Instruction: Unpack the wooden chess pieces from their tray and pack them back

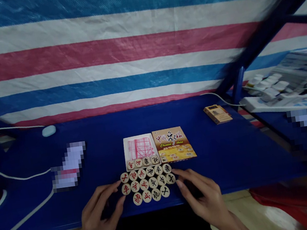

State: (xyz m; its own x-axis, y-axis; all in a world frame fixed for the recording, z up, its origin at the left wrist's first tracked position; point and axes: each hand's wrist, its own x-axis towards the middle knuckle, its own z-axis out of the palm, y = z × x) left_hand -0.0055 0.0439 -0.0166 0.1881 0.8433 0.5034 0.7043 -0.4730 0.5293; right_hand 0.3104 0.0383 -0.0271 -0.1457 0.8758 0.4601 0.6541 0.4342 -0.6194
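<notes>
Round Chinese chess pieces (pixel 144 184) with red and black characters lie in three rows on the blue table, red to the left and black to the right. My left hand (pixel 102 208) is at the rows' left end, thumb and fingers apart, tips at or very near the red end pieces (pixel 126 189). At the right end, my right hand (pixel 205 195) has its thumb and index finger spread beside the black end pieces (pixel 170 178). Behind the rows, a white box tray (pixel 126 148) holds a red-lined sheet (pixel 140 147) and several pieces along its front.
A printed Chinese chess box lid (pixel 174 144) adjoins the tray. Farther right lies a small brown box (pixel 218 114), with a loaded power strip (pixel 279 103) beyond. To the left are a blurred-out phone (pixel 69 165), white cables (pixel 17 178) and a pale case (pixel 49 131).
</notes>
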